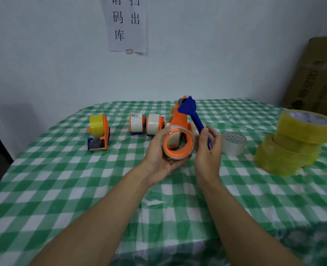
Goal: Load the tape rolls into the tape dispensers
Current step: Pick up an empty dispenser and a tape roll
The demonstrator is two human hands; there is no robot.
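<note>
Both hands hold one orange dispenser (179,131) above the table (82,189).
Left hand (161,156) cups its clear roll (178,155); right hand (208,148) grips the blue handle (197,121). Three loaded dispensers (99,131) lie beyond the left hand.

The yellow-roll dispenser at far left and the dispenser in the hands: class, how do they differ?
The yellow-roll dispenser rests on the tablecloth untouched; the held dispenser is lifted, left hand cupping it, right hand on its blue handle. One carries yellow tape, the other pale clear tape. Both have orange bodies with blue parts.
</note>
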